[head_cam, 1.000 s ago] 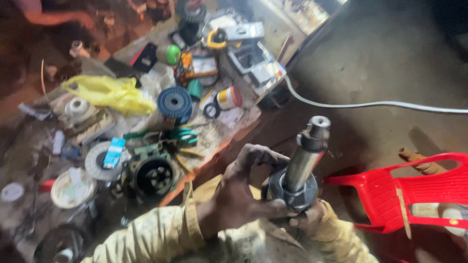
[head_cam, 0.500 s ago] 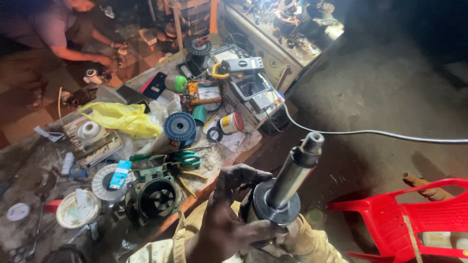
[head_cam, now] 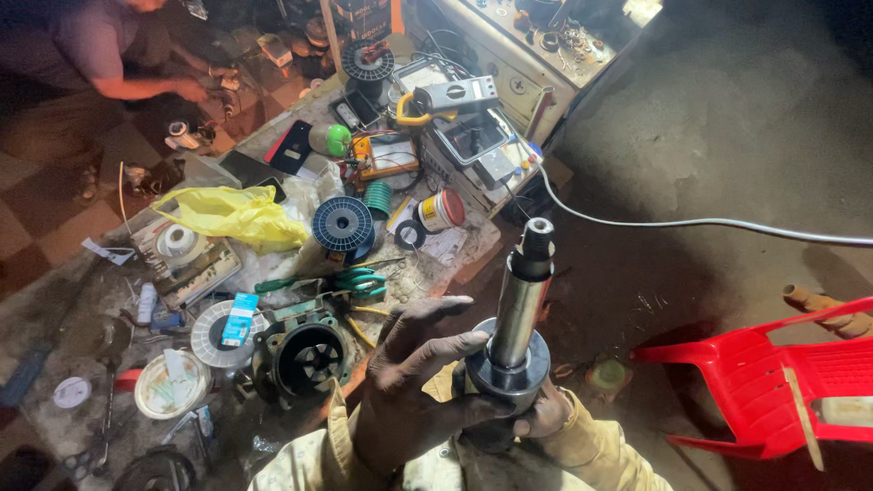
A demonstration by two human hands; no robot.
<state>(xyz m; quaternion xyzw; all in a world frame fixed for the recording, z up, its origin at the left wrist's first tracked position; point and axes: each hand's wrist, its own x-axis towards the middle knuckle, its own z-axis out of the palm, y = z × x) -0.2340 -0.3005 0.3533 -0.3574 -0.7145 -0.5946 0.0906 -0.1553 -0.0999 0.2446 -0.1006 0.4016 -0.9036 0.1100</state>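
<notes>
A steel motor shaft (head_cam: 522,295) with a threaded tip and a round flange (head_cam: 509,371) at its base stands almost upright in front of me. My left hand (head_cam: 409,386) is dirty; it wraps the flange from the left with its thumb on the rim and its fingers partly spread. From below and to the right, my right hand (head_cam: 543,420) grips the underside of the flange. Both sleeves are tan.
A cluttered workbench (head_cam: 473,250) at left holds a motor housing (head_cam: 305,356), a blue wire spool (head_cam: 343,225), green pliers (head_cam: 356,282), a yellow bag (head_cam: 235,214) and a clamp meter (head_cam: 450,98). A red plastic chair (head_cam: 773,382) stands right. A white cable (head_cam: 691,223) crosses the floor. Another person (head_cam: 100,55) works at far left.
The shaft stays in both hands and stands a little more upright. My view has lifted, showing more of the bench and the other person.
</notes>
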